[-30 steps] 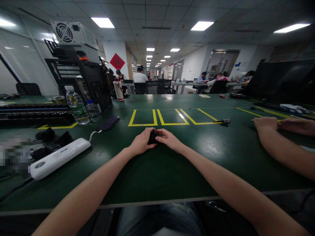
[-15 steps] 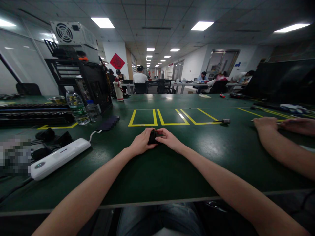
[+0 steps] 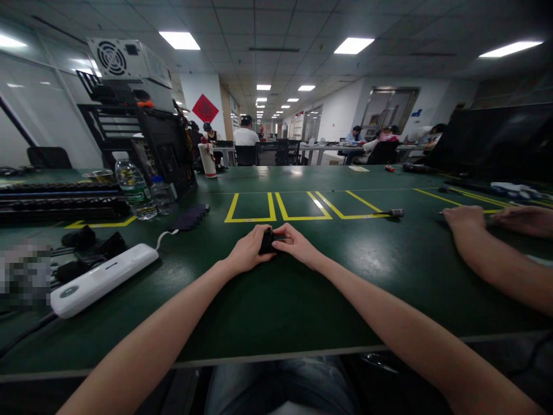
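Note:
A small black object [image 3: 266, 243], too dark and too covered by fingers to name, is between my two hands just above or on the green table [image 3: 259, 311]. My left hand [image 3: 249, 248] is closed around its left side, thumb below and fingers on top. From the right, the fingertips and thumb of my right hand [image 3: 294, 245] pinch its edge. Beyond the hands, yellow tape outlines [image 3: 250, 219] mark the tabletop. A screwdriver-like tool with a dark handle [image 3: 395, 213] lies to the right of them.
At left are a white power strip [image 3: 106, 279], black adapters [image 3: 82, 236], water bottles [image 3: 135, 187] and an open computer case [image 3: 162, 144]. A co-worker's hands [image 3: 466, 218] work at the right, close to a dark monitor [image 3: 501, 138]. A red-and-white cylinder [image 3: 208, 161] stands farther back.

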`<action>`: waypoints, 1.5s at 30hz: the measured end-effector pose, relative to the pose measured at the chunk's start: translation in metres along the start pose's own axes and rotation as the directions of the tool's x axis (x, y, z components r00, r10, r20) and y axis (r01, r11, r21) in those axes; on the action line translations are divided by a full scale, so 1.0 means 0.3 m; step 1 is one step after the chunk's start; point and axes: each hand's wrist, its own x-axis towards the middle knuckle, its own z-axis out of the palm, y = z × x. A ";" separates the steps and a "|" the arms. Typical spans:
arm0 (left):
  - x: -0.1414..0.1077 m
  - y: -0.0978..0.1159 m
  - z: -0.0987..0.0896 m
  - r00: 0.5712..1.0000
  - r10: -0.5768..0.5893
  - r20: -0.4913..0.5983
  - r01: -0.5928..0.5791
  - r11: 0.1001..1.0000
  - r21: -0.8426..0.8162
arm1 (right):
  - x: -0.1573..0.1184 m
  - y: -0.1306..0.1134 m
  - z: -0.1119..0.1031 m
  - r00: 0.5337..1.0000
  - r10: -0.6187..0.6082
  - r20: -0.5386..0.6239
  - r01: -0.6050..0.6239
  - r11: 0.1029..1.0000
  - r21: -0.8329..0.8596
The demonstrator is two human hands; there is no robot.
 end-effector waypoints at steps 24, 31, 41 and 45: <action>0.002 -0.003 0.003 1.000 0.013 -0.002 -0.013 1.000 0.005 | 0.002 -0.002 -0.005 0.998 0.069 -0.010 -0.069 0.996 -0.050; 0.002 0.000 0.000 1.000 0.008 -0.002 -0.008 1.000 0.020 | -0.009 -0.011 -0.003 0.999 0.014 0.028 -0.015 1.000 0.014; 0.002 -0.001 0.004 1.000 0.009 -0.003 -0.008 1.000 0.017 | 0.002 -0.001 -0.005 0.996 0.084 -0.019 -0.085 0.995 -0.042; 0.002 -0.001 0.003 1.000 0.014 -0.002 -0.014 1.000 0.012 | 0.000 0.003 -0.008 0.997 0.067 0.030 -0.068 0.998 0.009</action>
